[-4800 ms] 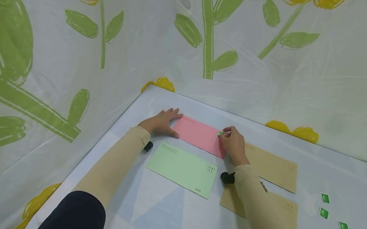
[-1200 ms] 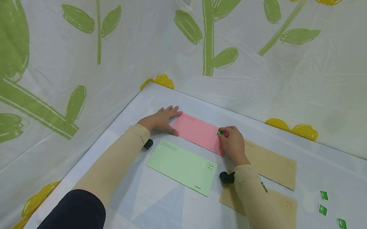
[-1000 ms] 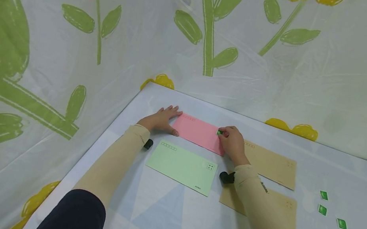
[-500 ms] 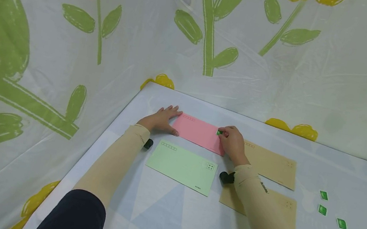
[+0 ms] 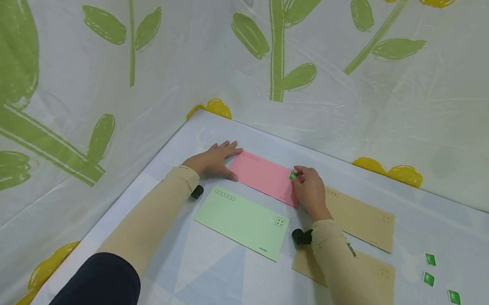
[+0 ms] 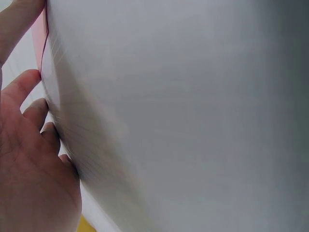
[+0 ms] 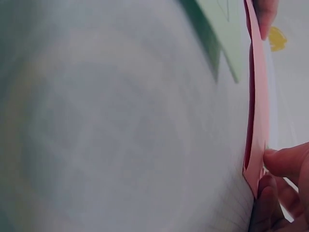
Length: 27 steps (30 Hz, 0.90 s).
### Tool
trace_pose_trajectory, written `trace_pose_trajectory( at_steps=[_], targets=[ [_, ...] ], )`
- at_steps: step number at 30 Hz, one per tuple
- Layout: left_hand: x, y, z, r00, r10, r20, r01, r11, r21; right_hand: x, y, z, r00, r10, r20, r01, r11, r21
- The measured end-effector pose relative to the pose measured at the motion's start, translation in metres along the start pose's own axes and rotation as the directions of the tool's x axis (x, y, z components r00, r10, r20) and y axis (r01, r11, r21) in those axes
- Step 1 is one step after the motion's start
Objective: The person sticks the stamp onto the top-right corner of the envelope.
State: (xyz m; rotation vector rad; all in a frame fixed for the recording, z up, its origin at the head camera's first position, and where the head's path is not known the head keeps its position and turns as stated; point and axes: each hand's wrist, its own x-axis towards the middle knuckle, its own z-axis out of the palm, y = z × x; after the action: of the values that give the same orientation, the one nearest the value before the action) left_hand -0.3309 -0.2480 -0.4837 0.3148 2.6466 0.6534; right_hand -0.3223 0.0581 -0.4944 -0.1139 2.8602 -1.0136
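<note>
A pink envelope (image 5: 262, 176) lies flat at the back of the table. My left hand (image 5: 214, 159) is spread at its left end, thumb and index finger touching the edge; in the left wrist view the fingers (image 6: 29, 82) reach the pink paper. At the envelope's upper right corner is a small green stamp (image 5: 292, 175). My right hand (image 5: 312, 189) pinches the stamp there with thumb and bent fingers. In the right wrist view the thumb (image 7: 277, 162) meets the pink paper, and the stamp is mostly hidden.
A light green envelope (image 5: 241, 222) lies nearer me. Two brown envelopes lie to the right, one farther back (image 5: 360, 221) and one nearer (image 5: 374, 274), partly under my right forearm. Three loose green stamps (image 5: 428, 279) lie at the right. A flowered curtain (image 5: 326, 123) stands behind the table.
The right fingers have shifted slightly off the stamp, so more of it shows than half a second ago. The left hand and the envelopes stay put.
</note>
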Motion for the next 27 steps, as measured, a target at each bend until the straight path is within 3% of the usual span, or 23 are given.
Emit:
trace_pose_trajectory(
  at_steps=[27],
  targets=[
    [-0.0006, -0.0005, -0.0007, 1.0, 0.0, 0.0, 0.0, 1.0, 0.005, -0.0015, -0.0005, 0.0001, 0.999, -0.029, -0.024, 0.028, 0.999, -0.024]
  ],
)
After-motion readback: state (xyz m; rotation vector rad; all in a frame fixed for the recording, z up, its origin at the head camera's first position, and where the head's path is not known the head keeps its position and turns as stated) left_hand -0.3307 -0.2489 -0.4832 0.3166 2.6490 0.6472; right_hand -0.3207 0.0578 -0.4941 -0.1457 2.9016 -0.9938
